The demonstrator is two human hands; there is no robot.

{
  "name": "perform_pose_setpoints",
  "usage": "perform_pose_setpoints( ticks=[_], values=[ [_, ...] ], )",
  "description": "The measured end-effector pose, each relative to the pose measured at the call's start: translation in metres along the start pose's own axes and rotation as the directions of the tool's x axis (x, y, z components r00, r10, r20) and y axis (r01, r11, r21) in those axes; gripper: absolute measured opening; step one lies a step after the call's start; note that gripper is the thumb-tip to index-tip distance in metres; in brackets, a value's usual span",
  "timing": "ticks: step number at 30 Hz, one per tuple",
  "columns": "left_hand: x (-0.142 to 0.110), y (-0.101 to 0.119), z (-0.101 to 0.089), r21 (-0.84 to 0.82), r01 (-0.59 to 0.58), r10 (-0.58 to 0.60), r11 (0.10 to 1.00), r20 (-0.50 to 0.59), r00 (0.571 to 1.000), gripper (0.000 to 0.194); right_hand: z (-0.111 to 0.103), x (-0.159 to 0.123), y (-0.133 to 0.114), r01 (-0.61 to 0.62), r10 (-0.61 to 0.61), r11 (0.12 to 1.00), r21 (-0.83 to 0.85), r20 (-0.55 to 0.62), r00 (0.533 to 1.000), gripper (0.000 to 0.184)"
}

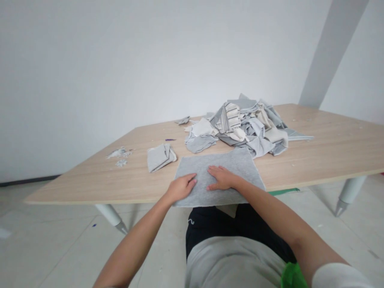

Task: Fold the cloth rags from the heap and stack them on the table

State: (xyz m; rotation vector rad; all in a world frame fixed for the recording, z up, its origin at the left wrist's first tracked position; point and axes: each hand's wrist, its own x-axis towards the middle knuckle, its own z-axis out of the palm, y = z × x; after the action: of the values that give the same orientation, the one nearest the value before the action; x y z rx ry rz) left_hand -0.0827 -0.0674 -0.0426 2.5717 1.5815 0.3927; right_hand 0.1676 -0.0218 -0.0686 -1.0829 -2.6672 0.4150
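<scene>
Now a grey fabric rectangle (201,173) lies flat at the near edge of the wooden table (318,158). The left hand (181,187) rests on its left part, fingers slightly bent, thumb apart; the right hand (221,178) lies spread near its middle. Folded grey cloth (157,157) sits just left; a fabric heap (255,130) rises on the far side.

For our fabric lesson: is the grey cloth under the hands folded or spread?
Spread: the grey cloth lies flat beneath the left hand and right hand, with no fold showing.
</scene>
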Motion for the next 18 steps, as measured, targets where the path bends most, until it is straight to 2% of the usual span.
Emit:
perform_pose_setpoints(
  ticks=[3,7,9,12,15,18],
  values=[
    [0.005,-0.018,0.014,0.07,0.061,-0.07,0.996,0.13,0.989,0.056,-0.001,-0.001,0.001,0.027,-0.027,1.0,0.004,0.036,0.999,0.101],
    [0.017,-0.043,0.015,0.14,0.194,-0.213,0.971,0.135,0.968,0.067,-0.006,-0.003,0.007,0.076,-0.075,0.997,-0.008,0.088,0.993,0.103],
    [0.021,-0.049,0.014,0.14,0.215,-0.233,0.967,0.135,0.963,0.069,-0.012,-0.002,0.009,0.119,-0.117,0.993,-0.013,0.078,0.99,0.091],
    [0.023,-0.052,0.014,0.124,0.223,-0.238,0.967,0.128,0.963,0.069,-0.019,0.007,0.005,0.153,-0.153,0.988,-0.03,0.024,0.988,0.06],
    [0.023,-0.053,0.015,0.117,0.23,-0.244,0.966,0.121,0.962,0.068,-0.019,0.022,-0.012,0.139,-0.141,0.989,-0.056,-0.032,0.989,0.048],
    [0.025,-0.057,0.015,0.118,0.239,-0.252,0.964,0.116,0.961,0.067,-0.009,0.032,-0.035,0.128,-0.133,0.989,-0.08,-0.06,0.989,0.042]
  ],
)
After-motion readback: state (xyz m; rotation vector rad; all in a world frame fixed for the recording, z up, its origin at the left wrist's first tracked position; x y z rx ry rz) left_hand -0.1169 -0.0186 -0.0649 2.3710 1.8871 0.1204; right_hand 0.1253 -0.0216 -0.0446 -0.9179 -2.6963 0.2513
